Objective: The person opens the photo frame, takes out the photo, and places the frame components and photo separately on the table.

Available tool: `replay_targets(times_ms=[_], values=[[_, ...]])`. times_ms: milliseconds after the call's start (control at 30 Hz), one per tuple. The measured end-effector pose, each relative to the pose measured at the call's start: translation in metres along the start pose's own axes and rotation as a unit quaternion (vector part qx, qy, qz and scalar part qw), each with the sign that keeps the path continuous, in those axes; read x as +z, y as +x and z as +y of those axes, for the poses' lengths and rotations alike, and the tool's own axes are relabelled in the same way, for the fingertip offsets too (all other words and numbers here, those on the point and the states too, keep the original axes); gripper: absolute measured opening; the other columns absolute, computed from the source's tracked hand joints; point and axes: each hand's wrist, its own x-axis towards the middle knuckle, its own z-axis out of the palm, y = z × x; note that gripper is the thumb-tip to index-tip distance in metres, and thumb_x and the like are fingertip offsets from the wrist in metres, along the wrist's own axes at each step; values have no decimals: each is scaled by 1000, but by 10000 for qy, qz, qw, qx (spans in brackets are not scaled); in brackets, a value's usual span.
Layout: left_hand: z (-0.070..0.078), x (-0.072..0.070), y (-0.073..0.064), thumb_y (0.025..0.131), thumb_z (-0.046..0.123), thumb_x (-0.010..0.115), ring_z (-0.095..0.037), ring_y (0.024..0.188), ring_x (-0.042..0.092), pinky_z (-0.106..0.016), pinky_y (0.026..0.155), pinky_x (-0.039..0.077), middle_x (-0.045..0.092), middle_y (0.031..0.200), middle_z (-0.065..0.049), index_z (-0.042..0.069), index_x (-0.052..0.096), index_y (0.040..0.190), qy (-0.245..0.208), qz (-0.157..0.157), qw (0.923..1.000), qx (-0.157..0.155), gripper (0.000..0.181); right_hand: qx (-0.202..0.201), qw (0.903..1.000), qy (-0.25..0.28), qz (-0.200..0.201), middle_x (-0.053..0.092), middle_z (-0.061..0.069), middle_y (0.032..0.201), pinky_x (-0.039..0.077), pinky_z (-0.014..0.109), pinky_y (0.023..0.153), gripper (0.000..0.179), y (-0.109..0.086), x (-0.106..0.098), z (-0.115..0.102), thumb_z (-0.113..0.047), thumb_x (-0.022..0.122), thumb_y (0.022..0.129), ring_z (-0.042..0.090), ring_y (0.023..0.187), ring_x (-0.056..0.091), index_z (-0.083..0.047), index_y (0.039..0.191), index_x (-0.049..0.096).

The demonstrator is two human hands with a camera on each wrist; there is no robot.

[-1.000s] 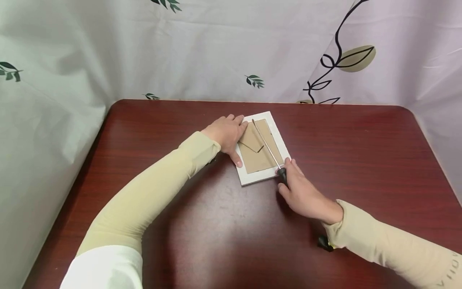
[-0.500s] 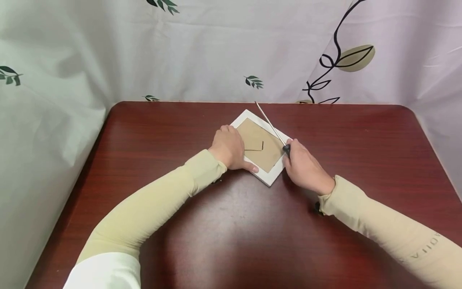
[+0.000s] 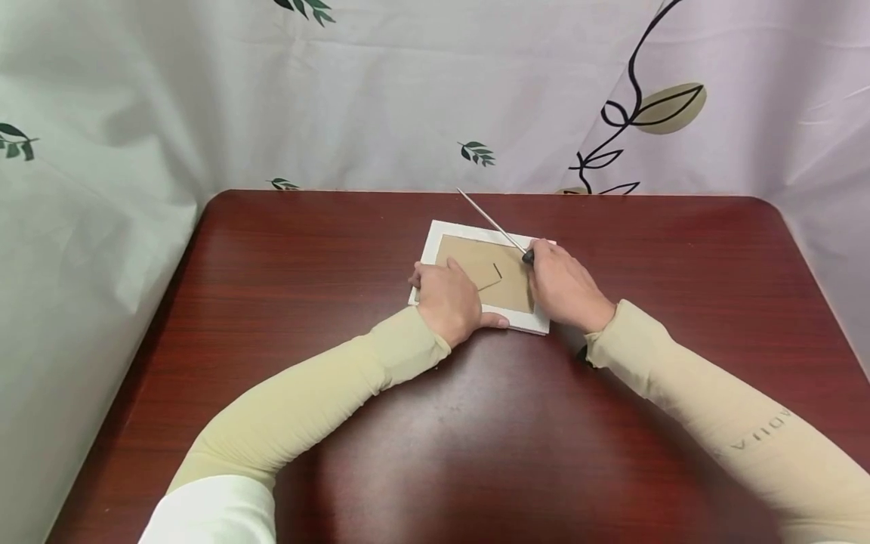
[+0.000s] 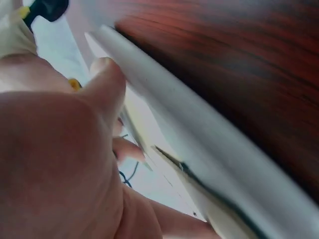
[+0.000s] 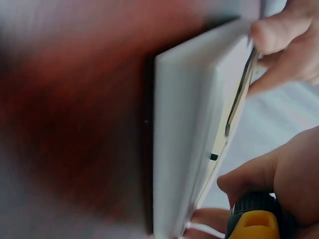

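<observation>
A white picture frame [image 3: 537, 320] lies on the table with its brown backing board [image 3: 469, 253] upward. A thin stand flap on the board ends in a short dark edge. My left hand [image 3: 450, 301] is spread over the frame's left part, its thumb stretched along the near border and its fingers reaching the left edge. At the far right corner, my right hand [image 3: 567, 287] grips a screwdriver [image 3: 491, 221] by its black and yellow handle [image 5: 254, 224]. The long metal shaft points away to the far left, over the frame. Fingers of the right hand touch the frame's right edge.
The dark red wooden table [image 3: 435, 453] extends on all sides of the frame. Behind its far edge hangs a pale curtain [image 3: 381, 98] with a leaf pattern.
The frame has turned counterclockwise on the table, its long side now running left to right. My left hand came nearer and rightward; the right hand, still gripping the screwdriver, moved farther away.
</observation>
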Motion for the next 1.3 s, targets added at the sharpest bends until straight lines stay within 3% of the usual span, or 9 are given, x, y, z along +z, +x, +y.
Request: replay_targets(times_ms=[100,300,567,700,767,833,1000,1100,1300], values=[[5,0,-3,75,95,31,-38,89,68,-44,74,54,63,132,-19,-5,49,145,48,159,9999,38,123,-48,10000,-7,-11,61,28,101,50,56,81,25,6,-1,5,-4,44,100,42,97,60,10,120,50],[12,3,-7,73,94,38,-40,84,71,-36,56,55,70,113,-18,7,78,110,37,769,9970,-63,103,-177,9998,17,-19,62,29,107,49,57,85,29,13,-1,11,-5,45,101,42,103,61,9,126,49],[-6,0,-11,75,89,49,-20,53,62,-33,49,50,62,67,-1,12,70,76,-635,1267,9898,177,79,31,9967,794,132,60,25,110,46,54,89,30,6,-2,15,-5,51,100,38,100,56,7,127,50],[-25,-5,-10,78,86,53,-25,67,68,-37,56,54,67,76,-7,4,67,103,-1026,1185,9871,335,86,210,9872,1424,686,64,20,114,45,48,87,25,-11,-2,11,-9,52,101,33,99,57,2,123,55],[-37,-7,-5,78,85,54,-32,91,70,-41,71,57,70,104,-19,-1,57,128,-1253,871,9869,517,101,267,9828,1652,787,65,16,114,45,44,83,25,-22,-3,6,-11,53,102,29,97,58,-1,124,57],[-50,-6,4,75,84,60,-41,122,57,-48,94,53,52,140,-28,-2,38,150,-1551,472,9829,873,116,344,9768,2023,617,67,15,103,49,39,75,25,-33,-5,0,-13,54,102,27,86,62,-2,124,57],[-78,6,30,63,73,82,-49,150,0,-67,114,21,-12,167,-18,10,3,162,-2368,-389,9525,1878,142,811,9420,3232,-395,59,14,78,49,29,50,30,-58,-10,-13,-13,53,104,19,57,56,1,131,54],[-85,15,39,57,70,87,-46,151,-5,-68,116,16,-14,167,-16,9,2,162,-2474,-440,9444,2120,148,1161,9124,3823,-886,55,11,73,43,26,47,31,-70,-9,-19,-14,51,105,15,55,50,4,129,53],[-83,18,45,56,71,87,-42,152,-3,-62,119,11,-7,168,-14,3,6,161,-2178,-326,9513,2155,149,1683,8624,4602,-1274,46,4,68,37,23,46,32,-83,-5,-29,-18,45,108,11,55,42,9,124,52]])
